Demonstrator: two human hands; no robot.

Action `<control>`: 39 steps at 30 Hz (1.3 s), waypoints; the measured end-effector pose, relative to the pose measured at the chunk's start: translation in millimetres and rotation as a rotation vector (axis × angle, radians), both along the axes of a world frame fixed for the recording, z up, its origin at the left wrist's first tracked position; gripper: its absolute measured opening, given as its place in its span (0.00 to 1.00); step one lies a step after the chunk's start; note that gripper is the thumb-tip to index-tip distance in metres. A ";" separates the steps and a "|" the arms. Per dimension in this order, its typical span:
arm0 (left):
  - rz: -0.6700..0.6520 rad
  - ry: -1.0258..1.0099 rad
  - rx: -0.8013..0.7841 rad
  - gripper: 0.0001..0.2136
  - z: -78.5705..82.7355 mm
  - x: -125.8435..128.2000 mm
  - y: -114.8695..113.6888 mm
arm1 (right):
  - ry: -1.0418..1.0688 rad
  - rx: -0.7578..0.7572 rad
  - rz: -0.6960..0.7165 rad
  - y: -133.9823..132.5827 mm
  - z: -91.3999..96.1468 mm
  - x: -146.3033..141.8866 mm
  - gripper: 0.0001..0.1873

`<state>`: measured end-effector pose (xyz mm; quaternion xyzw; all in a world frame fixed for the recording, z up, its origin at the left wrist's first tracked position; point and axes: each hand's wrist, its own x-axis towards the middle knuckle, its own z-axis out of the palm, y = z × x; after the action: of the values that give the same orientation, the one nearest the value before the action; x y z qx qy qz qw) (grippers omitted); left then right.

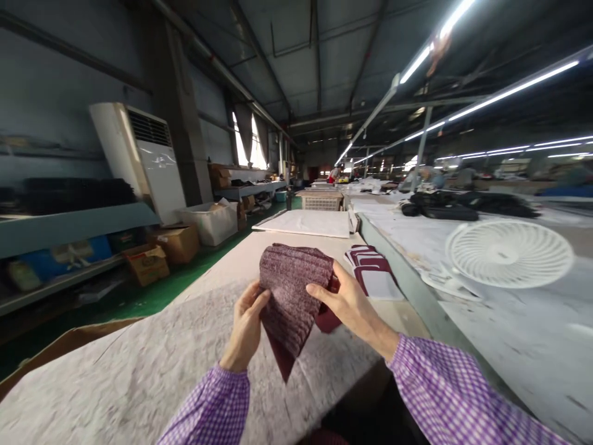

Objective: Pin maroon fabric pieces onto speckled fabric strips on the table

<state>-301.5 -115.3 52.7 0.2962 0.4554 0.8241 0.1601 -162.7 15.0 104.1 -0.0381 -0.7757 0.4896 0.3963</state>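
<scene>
Between my hands hangs a maroon fabric piece (296,290), heathered and ribbed on the face toward me, with a smooth dark red part showing at its lower point. My left hand (248,321) pinches its left edge between thumb and fingers. On the opposite side my right hand (345,300) grips the upper right edge, thumb on the front. A dark red rounded cloth part (328,319) shows below my right hand; whether it belongs to the held piece I cannot tell. Past my right hand lies a stack of maroon and pale grey fabric pieces (375,272) on the table (185,358).
A white fan (509,253) lies on the adjoining table (509,346) at right, with black bundles (463,205) behind it. A white board (303,222) covers the table's far end. Cardboard boxes (173,242) and a white bin (210,222) stand left, near an air conditioner (143,161).
</scene>
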 end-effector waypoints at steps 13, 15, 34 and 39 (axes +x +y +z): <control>-0.563 -0.465 -0.022 0.10 -18.7 196.4 88.4 | -0.203 -0.153 -0.132 -3.9 2.8 221.0 0.31; -0.623 -0.479 -0.035 0.10 -17.2 217.0 96.5 | -0.205 -0.182 -0.193 -9.1 -11.2 242.1 0.32; -1.046 -0.534 -0.177 0.13 -10.4 275.5 103.1 | -0.283 -0.624 -0.441 67.6 -24.0 362.9 0.19; -0.717 0.097 -0.124 0.13 -30.3 286.5 98.1 | -0.498 -0.615 -0.398 102.6 -46.1 382.3 0.20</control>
<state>-15.0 -17.2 22.4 0.4657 0.3786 0.6715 0.4346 219.6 117.6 57.9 -0.4197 -0.6435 0.5875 0.2541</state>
